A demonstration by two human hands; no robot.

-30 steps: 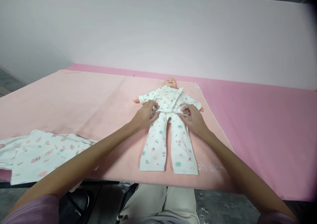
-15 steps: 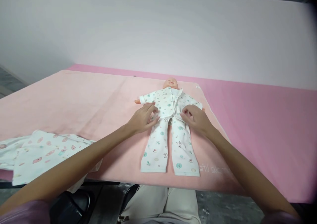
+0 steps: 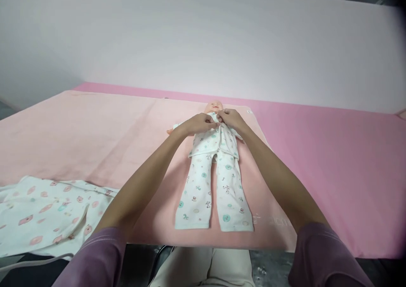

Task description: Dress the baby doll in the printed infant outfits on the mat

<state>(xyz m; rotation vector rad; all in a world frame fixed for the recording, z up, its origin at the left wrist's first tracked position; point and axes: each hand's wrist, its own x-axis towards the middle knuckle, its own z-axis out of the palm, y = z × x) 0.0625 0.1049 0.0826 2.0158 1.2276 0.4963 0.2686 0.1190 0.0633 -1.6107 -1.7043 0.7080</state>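
Observation:
A baby doll [image 3: 213, 106] lies on its back, head away from me, on the peach mat [image 3: 104, 126]. It wears a white patterned baby jacket [image 3: 205, 144] and matching trousers [image 3: 197, 194], whose legs are spread toward me. At the upper chest, just below the doll's chin, my left hand [image 3: 200, 123] is closed with its fingertips on the jacket's front edge. My right hand [image 3: 232, 118] pinches the opposite front edge near the collar. The fingertips of both hands almost meet there. What fastening lies between them is too small to make out.
A white cloth garment with pink prints [image 3: 47, 213] lies at the mat's near left edge. Pink table surface [image 3: 323, 164] extends on the right, and a pale upright panel [image 3: 203, 41] stands behind. A cable [image 3: 34, 263] runs at lower left.
Both hands have moved up from the jacket's lower hem to its collar and come close together. The jacket's two front edges, apart at the chest before, now meet.

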